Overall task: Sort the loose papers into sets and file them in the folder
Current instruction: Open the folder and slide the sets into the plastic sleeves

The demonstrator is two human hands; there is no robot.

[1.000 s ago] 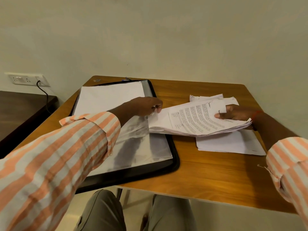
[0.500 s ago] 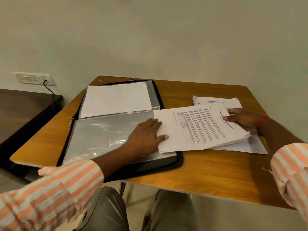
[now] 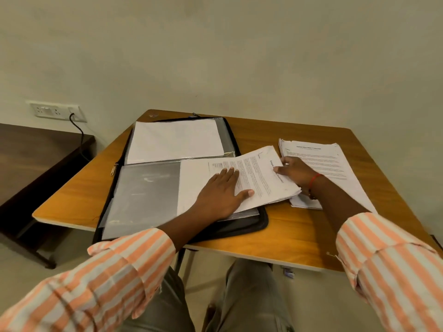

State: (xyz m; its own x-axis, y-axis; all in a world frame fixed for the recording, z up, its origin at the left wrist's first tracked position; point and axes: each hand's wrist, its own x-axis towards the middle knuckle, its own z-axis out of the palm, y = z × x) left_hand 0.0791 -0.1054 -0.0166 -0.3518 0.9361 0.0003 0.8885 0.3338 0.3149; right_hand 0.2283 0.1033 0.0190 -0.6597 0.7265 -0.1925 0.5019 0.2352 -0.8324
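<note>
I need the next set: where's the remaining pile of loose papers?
In the head view, the pile of loose papers lies on the right of the table, right of the open folder, partly under the right hand that grips the current set.

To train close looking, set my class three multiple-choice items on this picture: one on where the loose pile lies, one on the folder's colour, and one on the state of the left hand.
1. Where does the pile lie?
A. On the table, right of the folder
B. On the floor
C. In the person's lap

2. What colour is the folder's cover?
A. Red
B. White
C. Black

3. How is the left hand?
A. Clenched in a fist
B. Flat, fingers straight, over the set
C. Raised off the table

Answers:
1 A, the pile rests on the wood beside the folder's right edge.
2 C, the rim round the clear sleeves is black.
3 B, the palm is down and the fingers lie straight on the printed sheets.
</note>
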